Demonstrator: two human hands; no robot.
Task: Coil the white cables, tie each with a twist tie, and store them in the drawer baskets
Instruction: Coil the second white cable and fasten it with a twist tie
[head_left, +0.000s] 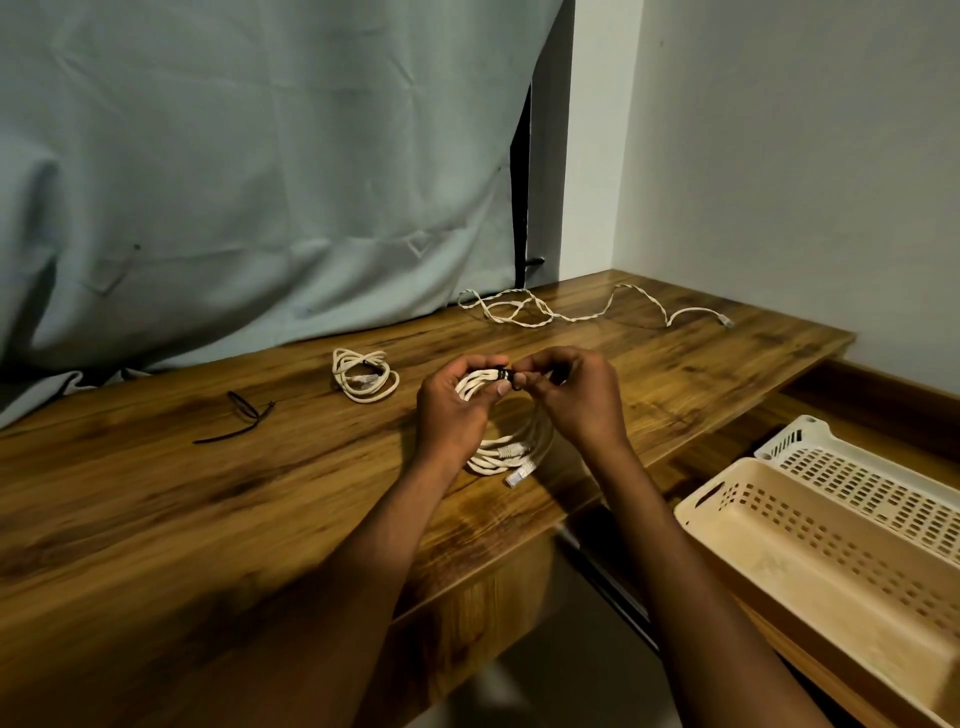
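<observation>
— What carries everything?
— The brown wood-grain surface (156, 493). Off its right edge sit two perforated plastic baskets, a cream one (810, 566) with a white one (878, 478) behind it.
— And the cables?
— A loose white twisted cable (587, 312) lies at the surface's far side; a tied white coil (363, 375) sits left of centre. Above the surface's near edge, the left hand (452, 410) grips a white coiled cable (511, 441), fingers clamped on its bundled top.
— The right hand (576, 400)?
— Fingers pinched together on the black twist tie (506, 375) wrapping that coil. Spare black ties (244, 415) lie further left.
</observation>
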